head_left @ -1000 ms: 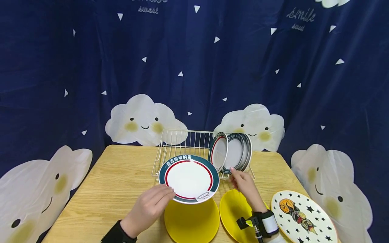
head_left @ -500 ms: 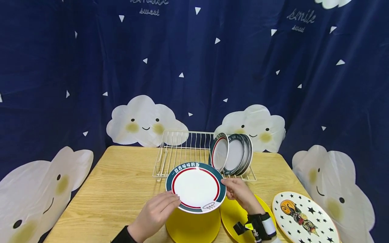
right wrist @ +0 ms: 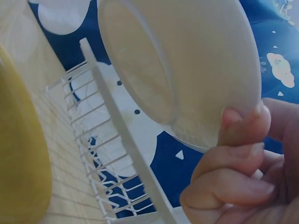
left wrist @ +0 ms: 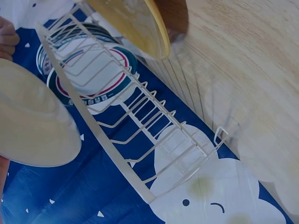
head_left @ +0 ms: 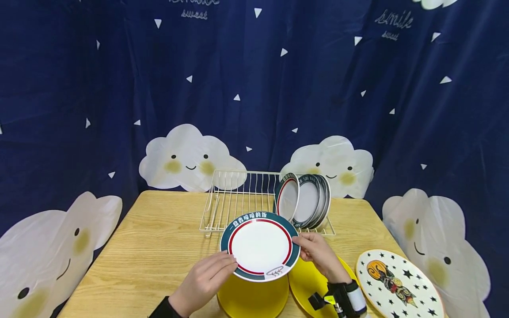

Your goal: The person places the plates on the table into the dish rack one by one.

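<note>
Both hands hold a white plate [head_left: 260,245] with a dark green rim and a red ring, tilted up with its front toward the head camera. The left hand [head_left: 204,280] grips its lower left edge, fingers over the front. At the right edge, the right hand [head_left: 318,254] pinches the rim; in the right wrist view its fingers [right wrist: 229,182] curl behind the plate's pale underside [right wrist: 210,56]. Just beyond stands a white wire dish rack [head_left: 234,207]. Several matching plates [head_left: 308,201] lean upright in its right part.
Below the held plate lies one yellow plate [head_left: 254,302], with another yellow plate [head_left: 306,282] to its right. Farther right is an oval plate [head_left: 421,287] with stars and a cat-like figure. A blue curtain [head_left: 254,88] hangs behind the wooden table [head_left: 159,238].
The plate has moved right and slightly down in the left hand. The right hand has come from near the rack to pinch the plate's right rim. Over the last half second little has moved.
</note>
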Tool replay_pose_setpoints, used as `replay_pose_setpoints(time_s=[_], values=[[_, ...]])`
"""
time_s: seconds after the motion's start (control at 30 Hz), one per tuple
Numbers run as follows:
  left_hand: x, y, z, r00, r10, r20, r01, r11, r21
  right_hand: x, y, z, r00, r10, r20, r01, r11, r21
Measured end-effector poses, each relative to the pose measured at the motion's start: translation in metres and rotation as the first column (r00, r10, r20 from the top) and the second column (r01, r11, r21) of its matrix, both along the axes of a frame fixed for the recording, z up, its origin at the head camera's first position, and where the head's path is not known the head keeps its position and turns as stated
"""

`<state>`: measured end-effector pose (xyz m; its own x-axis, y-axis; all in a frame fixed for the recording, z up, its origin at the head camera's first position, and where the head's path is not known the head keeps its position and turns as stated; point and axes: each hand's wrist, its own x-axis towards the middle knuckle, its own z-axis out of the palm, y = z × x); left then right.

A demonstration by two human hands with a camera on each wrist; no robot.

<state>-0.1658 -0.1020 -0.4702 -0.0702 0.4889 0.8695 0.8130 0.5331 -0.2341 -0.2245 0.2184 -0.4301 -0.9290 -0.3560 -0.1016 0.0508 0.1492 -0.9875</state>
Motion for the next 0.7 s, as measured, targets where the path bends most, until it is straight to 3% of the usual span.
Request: replay_pose_setpoints(time_s=[0.27,0.4,0.5,0.6,0.7], values=[[-0.005,0.0,-0.002,0.996,0.041,0.075,-0.041,0.999,0.003,0.009,-0.003,0.014,0.987,-0.149,-0.058,0.151,0.988,0.037],[-0.011,-0.007,-0.001,0.994,0.063,0.088,-0.067,0.997,0.036,0.014,-0.001,0.021,0.962,-0.254,-0.095,0.26,0.964,0.049],[-0.019,-0.016,-0.002,0.987,0.116,0.107,-0.125,0.989,0.082,0.018,0.002,0.026,0.936,-0.323,-0.142,0.333,0.942,0.051],[-0.027,-0.026,-0.005,0.964,0.205,0.17,-0.228,0.965,0.132,0.021,0.005,0.03,0.903,-0.388,-0.185,0.401,0.915,0.042],[-0.036,-0.035,-0.012,0.905,0.302,0.299,-0.361,0.918,0.166,0.023,0.008,0.033,0.869,-0.443,-0.221,0.459,0.888,0.02]])
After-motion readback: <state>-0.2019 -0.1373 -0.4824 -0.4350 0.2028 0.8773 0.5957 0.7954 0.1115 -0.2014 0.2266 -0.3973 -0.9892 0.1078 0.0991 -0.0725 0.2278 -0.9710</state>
